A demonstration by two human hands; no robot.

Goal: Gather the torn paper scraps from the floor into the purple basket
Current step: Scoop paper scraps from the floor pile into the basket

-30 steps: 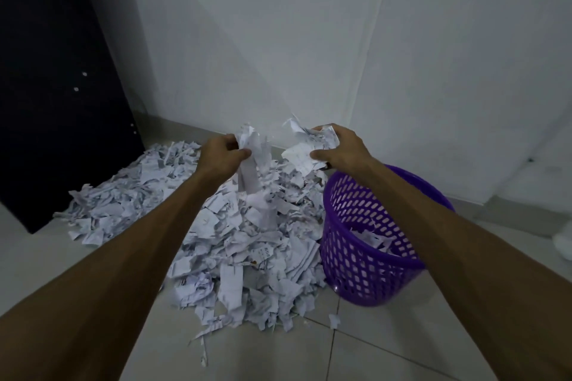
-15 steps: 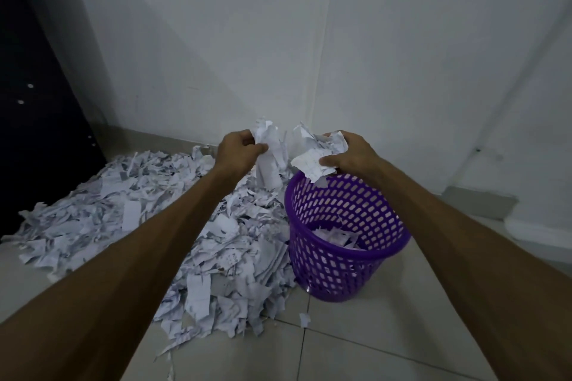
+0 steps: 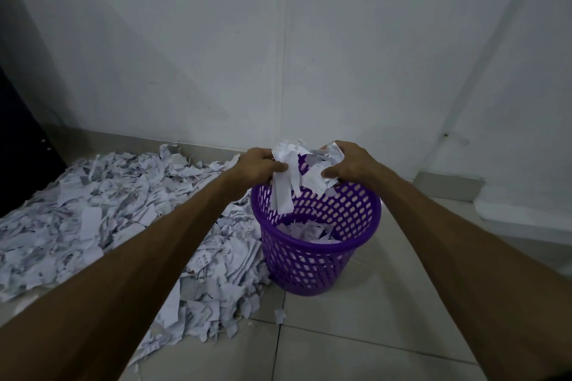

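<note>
Torn white paper scraps [image 3: 102, 226], far too many to count, lie in one broad heap on the pale tiled floor [image 3: 356, 328], spreading left from the single round purple plastic basket [image 3: 315, 263] with its perforated lattice wall. One small stray scrap [image 3: 279, 315] lies alone on the floor just in front of the basket. Inside the basket a shallow layer of scraps [image 3: 309, 232] shows through the open top. Two bare hands are in view. The left hand [image 3: 263, 164] and the right hand [image 3: 349, 165] are both curled closed around one shared crumpled bundle of scraps [image 3: 305, 167], pressing it between them directly over the basket's far rim. Several longer strips [image 3: 283, 195] dangle from the bundle down into the basket's mouth. The scraps look creased, ragged-edged, some faintly printed.
</note>
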